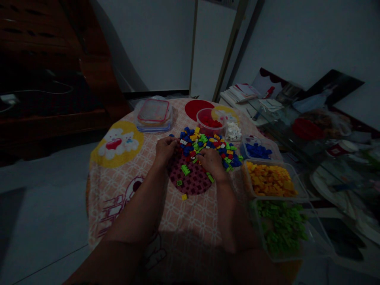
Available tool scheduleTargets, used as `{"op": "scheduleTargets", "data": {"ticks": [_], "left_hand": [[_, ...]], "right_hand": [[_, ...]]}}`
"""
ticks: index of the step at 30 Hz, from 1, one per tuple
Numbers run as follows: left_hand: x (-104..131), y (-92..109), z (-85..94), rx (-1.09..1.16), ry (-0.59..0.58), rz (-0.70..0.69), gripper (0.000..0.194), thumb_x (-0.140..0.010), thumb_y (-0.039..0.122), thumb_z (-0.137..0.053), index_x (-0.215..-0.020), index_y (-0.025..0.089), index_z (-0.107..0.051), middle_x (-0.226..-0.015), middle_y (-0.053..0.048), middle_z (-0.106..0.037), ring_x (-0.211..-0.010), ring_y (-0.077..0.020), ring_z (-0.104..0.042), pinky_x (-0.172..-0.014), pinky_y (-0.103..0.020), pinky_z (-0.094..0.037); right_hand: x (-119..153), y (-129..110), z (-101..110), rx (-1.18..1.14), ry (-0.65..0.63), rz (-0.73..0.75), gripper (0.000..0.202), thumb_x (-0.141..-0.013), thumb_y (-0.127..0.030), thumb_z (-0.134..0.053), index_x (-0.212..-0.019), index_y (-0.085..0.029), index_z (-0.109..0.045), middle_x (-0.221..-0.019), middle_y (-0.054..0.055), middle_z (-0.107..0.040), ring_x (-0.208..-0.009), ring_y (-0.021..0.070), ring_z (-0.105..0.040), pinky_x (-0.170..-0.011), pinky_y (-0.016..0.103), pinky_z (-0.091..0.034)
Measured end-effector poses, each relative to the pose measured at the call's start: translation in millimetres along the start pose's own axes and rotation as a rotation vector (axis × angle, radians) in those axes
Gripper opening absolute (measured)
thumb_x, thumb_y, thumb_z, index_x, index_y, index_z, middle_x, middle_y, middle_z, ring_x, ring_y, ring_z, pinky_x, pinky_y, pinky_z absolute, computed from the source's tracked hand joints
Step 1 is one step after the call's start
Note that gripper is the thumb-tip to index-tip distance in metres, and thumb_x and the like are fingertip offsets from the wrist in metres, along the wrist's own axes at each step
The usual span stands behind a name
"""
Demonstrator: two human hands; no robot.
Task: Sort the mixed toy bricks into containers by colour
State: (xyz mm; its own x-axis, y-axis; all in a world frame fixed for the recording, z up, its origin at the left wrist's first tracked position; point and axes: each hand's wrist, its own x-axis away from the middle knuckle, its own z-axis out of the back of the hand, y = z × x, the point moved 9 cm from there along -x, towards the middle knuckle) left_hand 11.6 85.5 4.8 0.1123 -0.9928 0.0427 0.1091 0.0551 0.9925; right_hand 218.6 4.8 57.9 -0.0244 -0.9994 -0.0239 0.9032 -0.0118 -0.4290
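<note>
Your single view looks forward and steeply down from your head, from above the near edge of the round table with a pink patterned cloth [190, 221], within arm's reach.

Pink cloth [190, 221] with white interlocking circles, yellow bricks [270, 180] in clear plastic, green bricks [282, 225], deep-blue bricks [258, 151], all looked dim.

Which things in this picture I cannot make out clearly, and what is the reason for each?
All in the head view:
- Whether the left hand pinches a brick: too small and dark.
- Whether the right hand holds one: its own fingers hide this.
- The bottom of the mixed pile: covered by upper bricks.
- The whole white object at far left: cut off by the left edge.
- Any words on the cup: blurred, too small.
</note>
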Motion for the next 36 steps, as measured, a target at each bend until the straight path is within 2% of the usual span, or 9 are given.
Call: {"op": "scheduleTargets", "data": {"ticks": [4, 11, 14, 17, 21, 24, 27, 31, 36], "left_hand": [[-2, -3, 1.7, -0.009, 0.016, 0.001, 0.021, -0.076, 0.031, -0.066, -0.086, 0.017, -0.079, -0.068, -0.002, -0.071, -0.058, -0.0146, -0.062, -0.057, -0.023, -0.047], [-1, -1, 0.8, 0.011, 0.009, 0.009, 0.021, -0.075, 0.028, -0.064, -0.085, 0.016, -0.078, -0.067, -0.001, -0.071, -0.055, -0.0139, -0.061, -0.055, -0.023, -0.046], [0, -2, 0.3, 0.021, 0.01, 0.019, 0.019, -0.075, 0.027, -0.064, -0.084, 0.016, -0.077, -0.067, -0.001, -0.071, -0.055, -0.0137, -0.06, -0.054, -0.023, -0.045], [1, -1, -0.8, 0.028, -0.005, 0.016, 0.019, -0.076, 0.027, -0.064, -0.085, 0.017, -0.077, -0.067, -0.001, -0.07, -0.055, -0.0135, -0.06, -0.054, -0.023, -0.046], [2, 1, -0.4, 0.024, -0.01, 0.009, 0.019, -0.076, 0.027, -0.064, -0.085, 0.017, -0.077, -0.067, -0.001, -0.07, -0.055, -0.0134, -0.06, -0.054, -0.023, -0.046], [1, 1, -0.2, 0.017, -0.011, 0.002, 0.02, -0.075, 0.027, -0.065, -0.085, 0.017, -0.078, -0.069, -0.002, -0.071, -0.057, -0.0141, -0.061, -0.055, -0.023, -0.047], [0, 1, 0.6, 0.011, 0.002, 0.004, 0.019, -0.075, 0.027, -0.066, -0.084, 0.017, -0.078, -0.068, -0.002, -0.071, -0.056, -0.0142, -0.061, -0.055, -0.024, -0.048], [0, 1, 0.6, 0.006, 0.008, 0.007, 0.018, -0.075, 0.027, -0.066, -0.083, 0.017, -0.078, -0.068, -0.001, -0.071, -0.055, -0.0136, -0.061, -0.055, -0.023, -0.047], [-1, 0, 0.9, 0.007, 0.012, 0.011, 0.019, -0.075, 0.028, -0.065, -0.084, 0.016, -0.077, -0.068, -0.002, -0.071, -0.056, -0.0138, -0.061, -0.055, -0.023, -0.047]], "right_hand": [[-3, 20, 17, -0.312, 0.162, -0.094, 0.016, -0.088, -0.028, -0.067, -0.077, -0.019, -0.075, -0.078, 0.004, -0.077, -0.08, 0.0195, -0.074, -0.073, 0.026, -0.052], [5, 86, 36, -1.09, 0.567, -0.39, 0.021, -0.077, -0.036, -0.073, -0.086, -0.02, -0.064, -0.062, -0.005, -0.065, -0.05, 0.0133, -0.063, -0.045, 0.02, -0.048], [15, 119, 52, -1.196, 0.82, -0.438, 0.027, -0.08, -0.039, -0.072, -0.097, -0.021, -0.062, -0.068, -0.005, -0.064, -0.058, 0.0137, -0.069, -0.051, 0.021, -0.055], [29, 151, 70, -1.158, 1.041, -0.448, 0.04, -0.09, -0.04, -0.061, -0.126, -0.022, -0.058, -0.085, -0.001, -0.069, -0.077, 0.0164, -0.076, -0.067, 0.028, -0.065], [44, 173, 87, -1.068, 1.181, -0.445, 0.062, -0.094, -0.033, -0.052, -0.154, -0.027, -0.04, -0.119, 0.009, -0.069, -0.106, 0.0194, -0.077, -0.08, 0.037, -0.067], [45, 171, 94, -1.03, 1.171, -0.443, 0.065, -0.091, -0.029, -0.052, -0.156, -0.027, -0.041, -0.122, 0.009, -0.069, -0.103, 0.0185, -0.077, -0.077, 0.035, -0.067], [40, 157, 95, -1.06, 1.074, -0.442, 0.049, -0.084, -0.028, -0.059, -0.132, -0.021, -0.062, -0.098, 0.003, -0.074, -0.076, 0.0152, -0.075, -0.065, 0.028, -0.064], [21, 124, 82, -1.034, 0.725, -0.393, 0.019, -0.077, -0.029, -0.064, -0.09, -0.017, -0.07, -0.063, -0.003, -0.066, -0.046, 0.0127, -0.06, -0.044, 0.021, -0.048], [5, 89, 48, -0.718, 0.295, -0.327, 0.013, -0.079, -0.027, -0.064, -0.078, -0.019, -0.074, -0.051, -0.005, -0.061, -0.044, 0.0138, -0.056, -0.045, 0.022, -0.042]]}}
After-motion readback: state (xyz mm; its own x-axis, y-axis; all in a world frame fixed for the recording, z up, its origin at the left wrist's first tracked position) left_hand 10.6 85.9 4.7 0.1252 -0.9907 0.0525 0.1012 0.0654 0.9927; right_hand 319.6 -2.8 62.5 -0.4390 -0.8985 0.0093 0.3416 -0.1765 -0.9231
